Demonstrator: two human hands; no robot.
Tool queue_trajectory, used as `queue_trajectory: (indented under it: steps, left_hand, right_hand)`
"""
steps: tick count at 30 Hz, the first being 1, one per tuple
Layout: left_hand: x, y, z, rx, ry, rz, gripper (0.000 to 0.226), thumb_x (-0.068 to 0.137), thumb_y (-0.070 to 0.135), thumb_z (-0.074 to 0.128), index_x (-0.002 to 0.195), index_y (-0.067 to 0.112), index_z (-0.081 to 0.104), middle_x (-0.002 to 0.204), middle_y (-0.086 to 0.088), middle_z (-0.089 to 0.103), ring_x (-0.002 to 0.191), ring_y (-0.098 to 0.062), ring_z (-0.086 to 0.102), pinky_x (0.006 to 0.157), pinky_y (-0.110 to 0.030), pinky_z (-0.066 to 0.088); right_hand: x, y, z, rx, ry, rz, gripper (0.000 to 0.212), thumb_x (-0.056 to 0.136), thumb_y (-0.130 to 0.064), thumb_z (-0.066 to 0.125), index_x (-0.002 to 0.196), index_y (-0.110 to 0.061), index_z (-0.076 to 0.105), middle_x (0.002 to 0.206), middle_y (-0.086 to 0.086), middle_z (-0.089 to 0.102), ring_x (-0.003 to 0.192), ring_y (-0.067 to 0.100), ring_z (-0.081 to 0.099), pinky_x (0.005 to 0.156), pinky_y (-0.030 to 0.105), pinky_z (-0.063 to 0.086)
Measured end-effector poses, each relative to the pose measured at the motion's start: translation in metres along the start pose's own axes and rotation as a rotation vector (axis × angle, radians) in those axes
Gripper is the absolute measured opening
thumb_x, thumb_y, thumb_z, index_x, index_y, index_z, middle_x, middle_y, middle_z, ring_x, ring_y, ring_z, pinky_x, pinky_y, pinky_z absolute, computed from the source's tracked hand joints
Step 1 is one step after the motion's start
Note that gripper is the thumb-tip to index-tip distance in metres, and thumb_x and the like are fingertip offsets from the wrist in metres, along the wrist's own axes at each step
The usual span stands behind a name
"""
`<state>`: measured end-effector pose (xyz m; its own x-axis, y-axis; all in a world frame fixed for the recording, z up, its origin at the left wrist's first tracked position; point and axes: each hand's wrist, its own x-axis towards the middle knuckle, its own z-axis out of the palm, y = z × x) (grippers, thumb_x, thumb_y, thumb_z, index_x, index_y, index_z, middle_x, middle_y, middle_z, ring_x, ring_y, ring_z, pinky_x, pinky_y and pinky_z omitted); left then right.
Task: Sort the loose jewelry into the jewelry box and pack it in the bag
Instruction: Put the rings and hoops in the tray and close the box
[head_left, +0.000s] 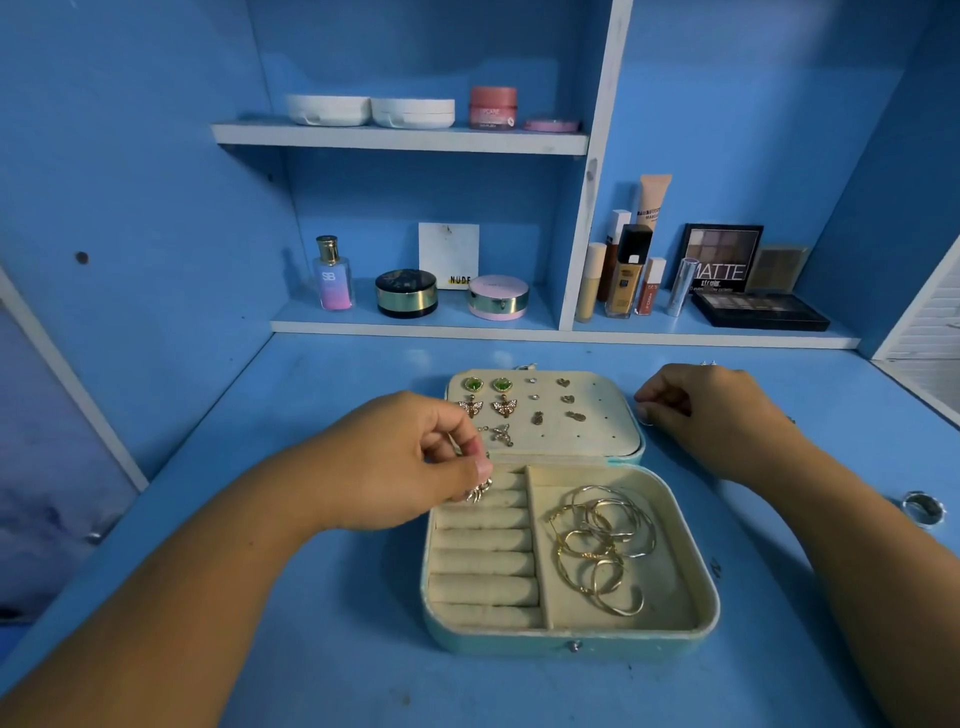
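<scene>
So the jewelry box (571, 636) is lying flat open on the blue desk (311, 649), a bit below the middle of the view. Its lid (597, 436) is folded back at 12 o'clock from the tray. The lid panel has pairs of studs pinned in it, and the green ones (487, 385) are up at its 11 o'clock corner.

In the tray, the ring rolls (483, 561) fill the 9 o'clock half. A tangle of gold hoop earrings (602, 545) sits in the open compartment on the 3 o'clock side.

The left hand (400, 462) is over the tray's 10 o'clock corner. Its thumb and fingers pinch a small gold dangly earring (478, 492), which hangs right above the top rolls.

The right hand (711, 410) is on the desk at 3 o'clock from the lid. Its fingers are curled in with the tips just beside the lid's edge, and honestly I can't tell if it's holding anything.

There's a silver ring (922, 508) alone on the desk, way out at 3 o'clock from the tray. The back shelves at 12 o'clock hold makeup, including a perfume bottle (332, 275) and a dark eyeshadow palette (758, 309).
</scene>
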<state>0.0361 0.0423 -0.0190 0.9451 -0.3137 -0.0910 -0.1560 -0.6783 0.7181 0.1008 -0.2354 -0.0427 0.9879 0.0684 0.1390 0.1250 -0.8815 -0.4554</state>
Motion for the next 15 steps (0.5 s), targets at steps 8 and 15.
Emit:
queue_trajectory:
  steps: [8, 15]
  left_hand:
    - [-0.0002, -0.0035, -0.0018, 0.125, 0.031, 0.011, 0.015, 0.091, 0.033, 0.063, 0.079, 0.026, 0.067, 0.046, 0.028, 0.05, 0.045, 0.002, 0.043, 0.048, -0.007, 0.033]
    - [0.0018, -0.0026, 0.002, -0.101, -0.034, -0.081, 0.012, 0.087, 0.037, 0.068, 0.078, 0.032, 0.072, 0.069, 0.025, 0.062, 0.064, 0.01, 0.052, 0.067, -0.012, 0.039]
  right_hand:
    - [-0.0006, 0.0006, 0.0009, 0.001, 0.005, -0.001, 0.003, 0.087, -0.023, 0.066, 0.088, -0.026, 0.065, 0.08, -0.009, 0.063, 0.075, 0.004, 0.053, 0.07, 0.021, 0.039]
    - [-0.0011, 0.0011, 0.0008, 0.011, 0.005, -0.005, 0.003, 0.088, -0.022, 0.066, 0.088, -0.025, 0.065, 0.084, -0.005, 0.065, 0.076, 0.006, 0.055, 0.07, 0.02, 0.039]
